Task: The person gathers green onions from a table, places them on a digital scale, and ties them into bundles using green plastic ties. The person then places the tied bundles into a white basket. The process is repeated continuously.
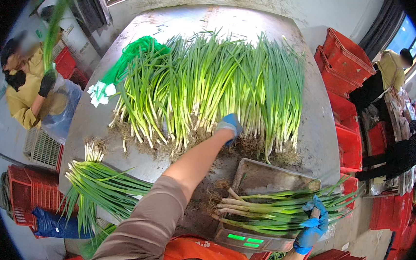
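Observation:
A wide row of green onions (211,82) lies on the metal table (321,139), leaves away from me, roots near. My left hand (229,127), in a blue glove, reaches into the row at the white stems just above the roots; its fingers are partly hidden, so its grip cannot be made out. My right hand (312,224), in a torn blue glove, is at the leaf end of a smaller bunch of green onions (260,212), fingers curled on the leaves. That bunch lies across the metal pan (278,172) of a digital scale with lit green displays (245,240).
Green mesh netting (129,56) with pale tags lies at the table's back left. More green onions (108,184) cover the front left corner. Red crates (349,60) stand at the right, others (30,193) at the left. A co-worker (27,93) at the left lifts green onions; others are at the right.

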`<state>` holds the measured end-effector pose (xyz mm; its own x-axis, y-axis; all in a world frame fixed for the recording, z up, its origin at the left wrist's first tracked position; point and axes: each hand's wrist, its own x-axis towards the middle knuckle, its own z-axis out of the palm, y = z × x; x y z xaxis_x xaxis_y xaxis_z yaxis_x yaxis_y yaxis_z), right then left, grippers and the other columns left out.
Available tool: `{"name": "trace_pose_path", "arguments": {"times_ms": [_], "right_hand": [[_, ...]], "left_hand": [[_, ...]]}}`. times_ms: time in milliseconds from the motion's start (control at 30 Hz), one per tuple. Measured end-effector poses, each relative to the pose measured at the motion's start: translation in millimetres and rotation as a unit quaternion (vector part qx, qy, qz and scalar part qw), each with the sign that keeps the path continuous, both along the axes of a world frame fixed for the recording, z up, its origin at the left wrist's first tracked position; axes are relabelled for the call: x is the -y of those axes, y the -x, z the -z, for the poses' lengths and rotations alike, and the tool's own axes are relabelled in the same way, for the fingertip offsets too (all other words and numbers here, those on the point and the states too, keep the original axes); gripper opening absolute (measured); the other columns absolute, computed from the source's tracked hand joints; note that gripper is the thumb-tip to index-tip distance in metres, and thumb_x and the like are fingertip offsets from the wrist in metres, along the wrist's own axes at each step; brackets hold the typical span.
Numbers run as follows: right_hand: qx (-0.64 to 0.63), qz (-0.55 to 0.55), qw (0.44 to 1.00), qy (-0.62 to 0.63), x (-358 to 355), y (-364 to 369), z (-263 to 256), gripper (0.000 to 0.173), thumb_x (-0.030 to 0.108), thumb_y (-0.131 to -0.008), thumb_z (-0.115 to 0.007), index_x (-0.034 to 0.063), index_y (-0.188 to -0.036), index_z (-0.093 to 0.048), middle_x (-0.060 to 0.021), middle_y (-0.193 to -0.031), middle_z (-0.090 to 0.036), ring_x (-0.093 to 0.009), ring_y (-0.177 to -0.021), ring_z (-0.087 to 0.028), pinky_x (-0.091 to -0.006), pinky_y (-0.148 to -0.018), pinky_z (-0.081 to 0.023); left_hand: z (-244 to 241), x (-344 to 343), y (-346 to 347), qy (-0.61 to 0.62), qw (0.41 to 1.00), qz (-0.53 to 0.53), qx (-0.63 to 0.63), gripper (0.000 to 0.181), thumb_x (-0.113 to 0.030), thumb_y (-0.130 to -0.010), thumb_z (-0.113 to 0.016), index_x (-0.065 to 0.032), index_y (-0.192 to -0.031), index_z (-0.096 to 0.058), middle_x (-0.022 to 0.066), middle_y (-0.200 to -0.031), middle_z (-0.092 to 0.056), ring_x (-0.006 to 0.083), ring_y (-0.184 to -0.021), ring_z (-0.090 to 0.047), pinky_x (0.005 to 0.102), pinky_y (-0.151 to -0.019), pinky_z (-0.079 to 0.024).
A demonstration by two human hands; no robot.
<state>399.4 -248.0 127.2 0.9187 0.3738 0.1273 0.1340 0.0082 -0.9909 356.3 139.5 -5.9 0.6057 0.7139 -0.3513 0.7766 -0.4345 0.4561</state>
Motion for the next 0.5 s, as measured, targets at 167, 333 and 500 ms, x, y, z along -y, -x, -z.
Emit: {"name": "trace_pose_path", "arguments": {"times_ms": [167,333,500], "right_hand": [[-0.001,-0.07,0.998,0.003,-26,2,5,0.023,0.009,-0.088,-0.051,-0.0028,-0.106,-0.058,-0.01,-0.097,-0.062,-0.015,-0.076,-0.056,-0.0271,-0.071,-0.045],[-0.081,-0.154,0.985,-0.005,-64,22,6,0.033,0.012,-0.089,-0.049,-0.0027,-0.119,-0.05,-0.0123,-0.108,-0.059,-0.02,-0.095,-0.058,-0.0314,-0.083,-0.046],[-0.232,-0.289,0.928,-0.033,-81,37,14,0.051,0.027,-0.092,-0.045,-0.0017,-0.133,-0.031,-0.0171,-0.119,-0.052,-0.026,-0.108,-0.053,-0.0357,-0.09,-0.044]], "left_hand": [[-72,25,41,0.32,0.926,-0.086,0.179,0.04,-0.034,-0.078,-0.066,-0.0004,-0.099,-0.063,0.0132,-0.101,-0.064,0.0244,-0.089,-0.061,0.0344,-0.081,-0.047],[-92,98,82,0.366,0.884,-0.074,0.282,0.037,-0.032,-0.086,-0.058,-0.0017,-0.108,-0.06,0.0075,-0.097,-0.063,0.0129,-0.083,-0.056,0.0277,-0.078,-0.045],[-123,208,139,0.482,0.826,0.091,0.278,0.027,-0.026,-0.087,-0.056,-0.0049,-0.102,-0.062,0.0069,-0.09,-0.064,0.0126,-0.078,-0.054,0.0286,-0.071,-0.044]]}}
